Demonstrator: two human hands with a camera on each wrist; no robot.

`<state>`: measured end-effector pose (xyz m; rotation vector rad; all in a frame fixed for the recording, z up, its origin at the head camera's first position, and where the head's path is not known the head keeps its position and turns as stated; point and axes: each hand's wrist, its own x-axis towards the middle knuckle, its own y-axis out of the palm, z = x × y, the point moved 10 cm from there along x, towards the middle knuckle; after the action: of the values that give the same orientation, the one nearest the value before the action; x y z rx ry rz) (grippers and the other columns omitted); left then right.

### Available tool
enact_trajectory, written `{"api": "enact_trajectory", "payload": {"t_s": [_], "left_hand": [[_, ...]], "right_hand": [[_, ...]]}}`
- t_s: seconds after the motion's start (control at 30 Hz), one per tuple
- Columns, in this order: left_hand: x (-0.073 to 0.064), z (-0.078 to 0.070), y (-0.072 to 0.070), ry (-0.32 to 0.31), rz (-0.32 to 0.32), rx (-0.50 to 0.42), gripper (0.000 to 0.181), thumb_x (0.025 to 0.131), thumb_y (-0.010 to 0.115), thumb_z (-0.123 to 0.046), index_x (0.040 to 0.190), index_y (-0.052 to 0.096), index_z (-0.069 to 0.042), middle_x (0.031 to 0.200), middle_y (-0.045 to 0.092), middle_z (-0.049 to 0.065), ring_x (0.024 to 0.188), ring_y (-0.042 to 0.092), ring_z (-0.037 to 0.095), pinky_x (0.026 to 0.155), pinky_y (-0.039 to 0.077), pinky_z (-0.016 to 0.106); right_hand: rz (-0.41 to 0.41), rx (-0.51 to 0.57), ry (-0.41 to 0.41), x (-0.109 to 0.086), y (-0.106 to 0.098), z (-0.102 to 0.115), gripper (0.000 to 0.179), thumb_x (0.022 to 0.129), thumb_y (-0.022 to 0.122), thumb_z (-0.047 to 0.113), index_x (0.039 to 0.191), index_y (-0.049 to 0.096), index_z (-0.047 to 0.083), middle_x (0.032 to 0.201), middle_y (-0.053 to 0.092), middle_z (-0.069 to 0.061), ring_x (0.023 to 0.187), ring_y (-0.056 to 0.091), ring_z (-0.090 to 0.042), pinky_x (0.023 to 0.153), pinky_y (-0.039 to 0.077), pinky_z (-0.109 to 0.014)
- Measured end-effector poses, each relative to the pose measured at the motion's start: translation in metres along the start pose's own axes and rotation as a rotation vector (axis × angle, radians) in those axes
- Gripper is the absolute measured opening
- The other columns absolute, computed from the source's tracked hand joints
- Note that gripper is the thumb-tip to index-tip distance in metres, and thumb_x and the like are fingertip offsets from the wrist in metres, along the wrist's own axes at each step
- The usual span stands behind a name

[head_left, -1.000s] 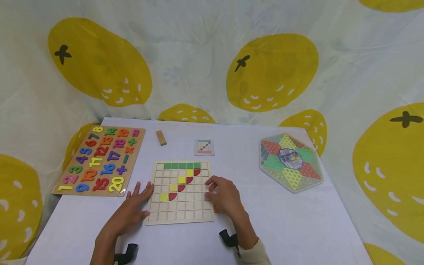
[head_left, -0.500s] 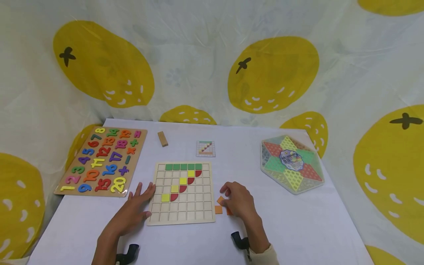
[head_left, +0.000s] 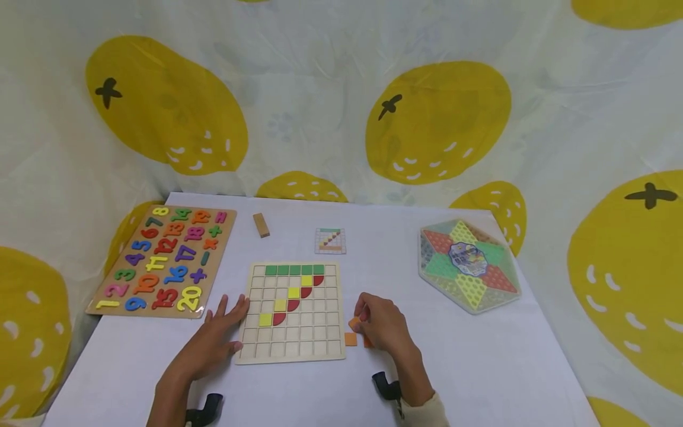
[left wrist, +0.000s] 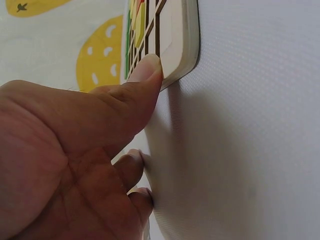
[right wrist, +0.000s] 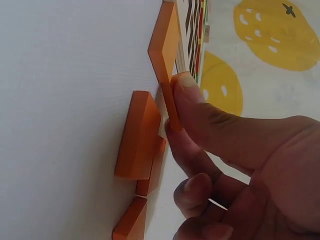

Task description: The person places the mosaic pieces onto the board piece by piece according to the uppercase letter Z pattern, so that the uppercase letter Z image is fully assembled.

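A square wooden grid board (head_left: 315,333) lies in the middle of the table, with a row of green squares (head_left: 295,270) near its far edge. A diagonal of yellow squares (head_left: 280,305) and red quarter-round tiles (head_left: 293,305) crosses it. My left hand (head_left: 213,338) rests at the board's left edge with fingers spread, the thumb (left wrist: 147,70) touching the near corner. To the right of the board, my right hand (head_left: 386,325) pinches an orange square tile (right wrist: 171,105) between thumb and fingertips. Several other orange tiles (right wrist: 135,137) lie on the table around it, partly hidden by the hand.
Beyond the board lie a small pattern card (head_left: 330,241) and a wooden block (head_left: 261,225). A number puzzle board (head_left: 224,237) lies at the left. A hexagonal Chinese checkers box (head_left: 469,267) lies at the right, near the patterned curtain (head_left: 315,107).
My right hand has moved right from the board's edge to the orange tiles and now pinches one. My left hand has stayed at the left edge. The tiles on the board are unchanged.
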<state>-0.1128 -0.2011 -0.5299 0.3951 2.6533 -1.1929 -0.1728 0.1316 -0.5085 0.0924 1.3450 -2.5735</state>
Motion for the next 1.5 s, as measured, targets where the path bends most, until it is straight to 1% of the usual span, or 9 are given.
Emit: {"api": "enact_trajectory", "payload": {"t_s": [0.2,0.33,0.53,0.67,0.77,0.93,1.1,1.27,1.5], "left_hand": [[0.001,0.000,0.001,0.003,0.007,0.007,0.092,0.091,0.078,-0.001,0.167,0.030,-0.019,0.176,0.019,0.001,0.166,-0.008,0.039,0.132,-0.006,0.066],[0.001,0.001,0.001,-0.001,0.011,0.005,0.092,0.091,0.078,-0.001,0.167,0.030,-0.019,0.176,0.019,0.000,0.166,-0.009,0.039,0.132,-0.006,0.065],[0.000,0.003,0.001,-0.006,0.016,-0.004,0.093,0.090,0.079,-0.002,0.167,0.030,-0.020,0.176,0.019,0.000,0.166,-0.009,0.039,0.132,-0.006,0.065],[0.000,0.004,0.003,-0.016,0.023,-0.010,0.094,0.090,0.079,-0.002,0.167,0.030,-0.021,0.176,0.018,0.000,0.166,-0.010,0.038,0.132,-0.007,0.064],[0.001,0.003,0.002,-0.013,0.023,-0.011,0.094,0.090,0.079,-0.002,0.167,0.030,-0.021,0.176,0.019,0.000,0.166,-0.010,0.039,0.132,-0.007,0.065],[0.001,0.003,0.001,-0.013,0.025,-0.002,0.093,0.091,0.079,-0.003,0.168,0.029,-0.020,0.176,0.018,0.000,0.166,-0.010,0.039,0.132,-0.006,0.065],[-0.001,0.002,0.001,-0.010,0.026,-0.002,0.093,0.091,0.079,-0.004,0.168,0.029,-0.022,0.176,0.018,-0.001,0.166,-0.010,0.038,0.132,-0.006,0.065],[-0.001,0.001,-0.001,0.001,0.022,-0.010,0.092,0.092,0.079,-0.004,0.168,0.030,-0.021,0.176,0.019,-0.001,0.166,-0.010,0.039,0.132,-0.006,0.065],[-0.001,0.001,-0.004,0.023,0.001,-0.015,0.092,0.090,0.080,-0.004,0.167,0.032,-0.021,0.175,0.022,0.000,0.166,-0.008,0.039,0.132,-0.005,0.065]], "right_hand": [[-0.046,0.057,0.017,-0.003,-0.004,0.003,0.025,0.083,0.090,0.014,0.090,0.067,0.024,0.073,0.059,0.007,0.067,0.053,-0.013,0.056,0.040,-0.026],[-0.054,0.105,0.009,-0.006,-0.001,0.013,0.022,0.086,0.088,0.016,0.090,0.069,0.027,0.075,0.061,0.009,0.066,0.053,-0.013,0.053,0.040,-0.026],[-0.014,0.127,-0.035,-0.010,0.017,0.038,0.021,0.088,0.087,0.020,0.088,0.067,0.027,0.076,0.063,0.014,0.071,0.053,-0.011,0.057,0.040,-0.024],[0.014,0.123,-0.078,-0.013,0.031,0.058,0.021,0.089,0.087,0.019,0.088,0.067,0.028,0.075,0.063,0.016,0.072,0.054,-0.009,0.062,0.041,-0.024],[0.028,0.123,-0.109,-0.013,0.040,0.074,0.021,0.089,0.087,0.018,0.088,0.068,0.027,0.075,0.062,0.016,0.075,0.055,-0.007,0.066,0.043,-0.024],[0.044,0.146,-0.130,-0.011,0.053,0.096,0.021,0.087,0.089,0.017,0.086,0.069,0.025,0.074,0.062,0.015,0.077,0.055,-0.004,0.069,0.043,-0.023],[0.051,0.129,-0.158,-0.005,0.068,0.116,0.021,0.086,0.090,0.018,0.085,0.070,0.023,0.071,0.060,0.015,0.072,0.053,-0.002,0.064,0.043,-0.021],[0.074,0.111,-0.167,0.001,0.084,0.133,0.020,0.087,0.089,0.021,0.086,0.069,0.022,0.068,0.058,0.013,0.067,0.051,-0.002,0.059,0.041,-0.020],[0.077,0.082,-0.155,0.005,0.097,0.145,0.018,0.089,0.087,0.022,0.084,0.070,0.020,0.063,0.055,0.012,0.064,0.049,-0.004,0.057,0.039,-0.021]]}}
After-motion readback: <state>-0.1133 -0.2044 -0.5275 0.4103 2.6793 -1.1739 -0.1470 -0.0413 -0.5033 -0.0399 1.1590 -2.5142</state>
